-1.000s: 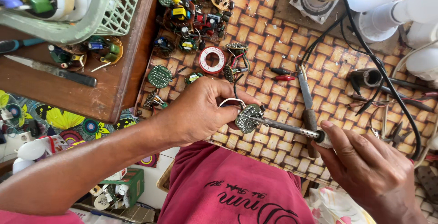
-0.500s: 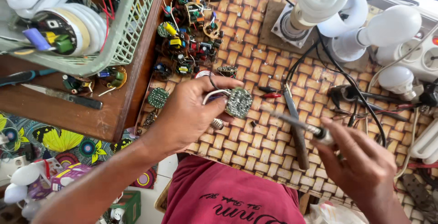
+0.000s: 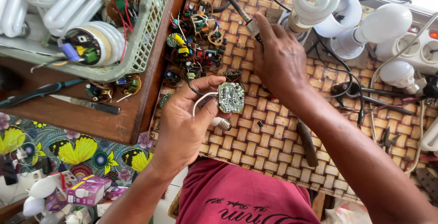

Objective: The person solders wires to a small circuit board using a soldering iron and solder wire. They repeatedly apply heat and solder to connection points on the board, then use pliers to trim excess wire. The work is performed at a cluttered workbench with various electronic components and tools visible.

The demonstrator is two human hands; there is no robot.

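Purple-white bulb boxes (image 3: 87, 192), lower left

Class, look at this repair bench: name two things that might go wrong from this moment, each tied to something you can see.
1. The right hand reaches over the pile of loose circuit boards to the soldering iron; a sleeve or wrist might knock parts about or brush the iron's metal end.
2. The left hand pinches the small round circuit board only at its edge, white wire trailing; the grip may slip or the wire snag.
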